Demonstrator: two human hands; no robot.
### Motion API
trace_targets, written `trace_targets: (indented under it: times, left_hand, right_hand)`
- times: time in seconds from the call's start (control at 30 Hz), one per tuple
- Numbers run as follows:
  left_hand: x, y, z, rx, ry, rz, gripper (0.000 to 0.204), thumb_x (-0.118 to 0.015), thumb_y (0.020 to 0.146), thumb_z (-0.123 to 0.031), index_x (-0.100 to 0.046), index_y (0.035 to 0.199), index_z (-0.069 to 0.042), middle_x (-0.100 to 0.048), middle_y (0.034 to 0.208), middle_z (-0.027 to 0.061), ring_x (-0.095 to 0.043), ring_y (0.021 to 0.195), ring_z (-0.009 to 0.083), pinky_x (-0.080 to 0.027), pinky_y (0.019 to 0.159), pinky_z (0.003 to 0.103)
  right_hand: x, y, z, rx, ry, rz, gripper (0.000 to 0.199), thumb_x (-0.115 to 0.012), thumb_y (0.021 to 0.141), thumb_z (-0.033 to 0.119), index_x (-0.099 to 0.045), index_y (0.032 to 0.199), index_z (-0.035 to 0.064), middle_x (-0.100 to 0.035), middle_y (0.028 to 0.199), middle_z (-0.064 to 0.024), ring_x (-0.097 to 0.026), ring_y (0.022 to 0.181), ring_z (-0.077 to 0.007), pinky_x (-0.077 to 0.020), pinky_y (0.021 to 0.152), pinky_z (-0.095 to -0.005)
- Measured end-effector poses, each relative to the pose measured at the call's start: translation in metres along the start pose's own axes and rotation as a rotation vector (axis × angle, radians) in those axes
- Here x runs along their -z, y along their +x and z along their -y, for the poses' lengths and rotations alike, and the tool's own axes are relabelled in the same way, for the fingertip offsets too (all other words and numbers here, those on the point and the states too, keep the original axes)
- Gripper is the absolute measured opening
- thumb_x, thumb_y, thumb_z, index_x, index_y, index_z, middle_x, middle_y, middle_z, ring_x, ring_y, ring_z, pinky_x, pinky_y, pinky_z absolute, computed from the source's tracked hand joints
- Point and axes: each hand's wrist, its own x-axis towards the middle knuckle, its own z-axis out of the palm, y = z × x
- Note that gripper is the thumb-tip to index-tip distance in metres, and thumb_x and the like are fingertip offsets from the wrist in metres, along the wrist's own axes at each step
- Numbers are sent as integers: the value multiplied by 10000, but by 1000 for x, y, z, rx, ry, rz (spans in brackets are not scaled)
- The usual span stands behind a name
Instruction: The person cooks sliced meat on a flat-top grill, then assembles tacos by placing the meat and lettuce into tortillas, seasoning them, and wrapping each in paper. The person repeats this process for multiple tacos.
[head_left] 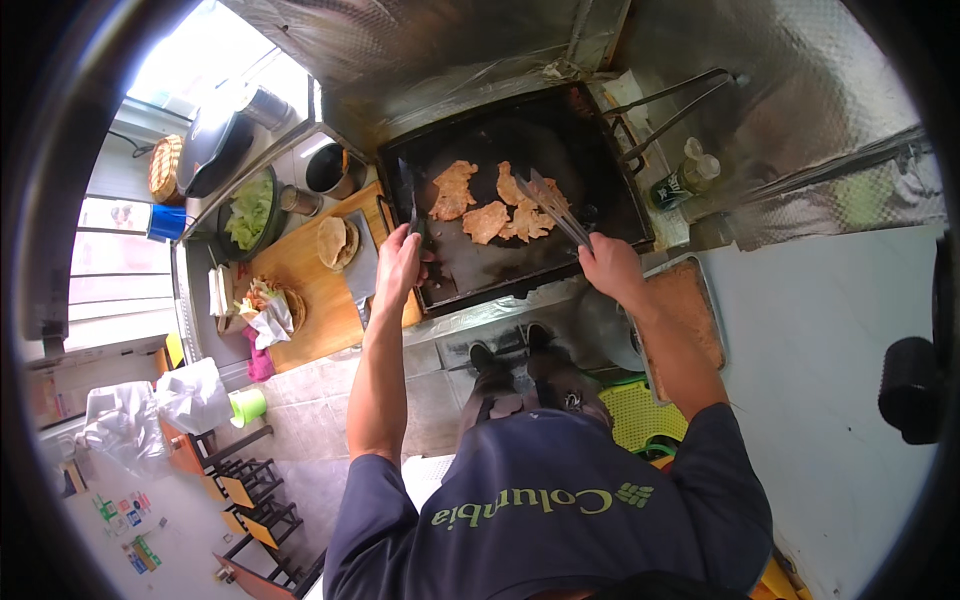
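Observation:
My right hand is closed round the metal tongs, whose tips reach the browned meat slices at the right of the cluster. Several such pieces lie on the black griddle, with one meat slice further left. At the griddle's left edge, my left hand grips a narrow dark tool pointing away from me. Its kind is hard to make out. Beside that hand, a flat grey metal blade rests on the wooden cutting board.
Stacked flatbreads, a filled wrap and a bowl of lettuce are at the left. Another pair of tongs extends over the griddle's right edge, near a bottle. A rectangular tray stands by my right forearm.

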Motion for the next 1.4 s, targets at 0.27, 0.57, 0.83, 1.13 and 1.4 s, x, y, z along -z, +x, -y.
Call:
trace_targets:
  times: [0.27, 0.57, 0.83, 1.13, 1.4]
  left_hand:
    - [21, 29, -70, -484, 1235, 5, 432, -700, 801, -180, -716, 1232, -197, -720, 1059, 168, -673, 1060, 336, -542, 891, 420]
    - [3, 41, -66, -466, 1228, 62, 334, -663, 778, -146, -760, 1097, -150, -738, 983, 176, -708, 975, 347, -565, 830, 431]
    - [-8, 10, -67, -222, 1073, -49, 391, -597, 827, -208, -706, 1165, -44, -722, 1039, 229, -685, 1055, 362, -537, 907, 443]
    - [31, -8, -10, 179, 33, 68, 339, -536, 987, -287, -615, 1204, -38, -607, 693, 65, -464, 441, 113, -343, 394, 263]
    - [8, -12, -3, -278, 896, -227, 439, -687, 874, -268, -653, 1301, -170, -715, 1062, 178, -678, 1000, 374, -531, 873, 463]
  right_hand:
    - [-24, 135, 114, 193, 134, 410, 250, -584, 863, 180, -682, 839, -49, -683, 707, -201, -713, 696, -331, -551, 662, -467]
    - [15, 88, 85, 309, -222, 249, 221, -590, 828, 132, -732, 910, -16, -709, 870, -270, -711, 835, -422, -579, 752, -492]
    - [-46, 97, 71, 154, -102, -28, 212, -601, 848, 157, -724, 817, -13, -703, 769, -253, -716, 736, -407, -578, 664, -484]
    - [-50, 44, 64, 225, -37, 141, 257, -627, 895, 239, -653, 880, -16, -676, 756, -246, -678, 727, -441, -547, 674, -527]
    - [-19, 48, 33, 188, 6, -69, 256, -622, 910, 244, -622, 873, -10, -667, 745, -240, -670, 727, -442, -542, 664, -530]
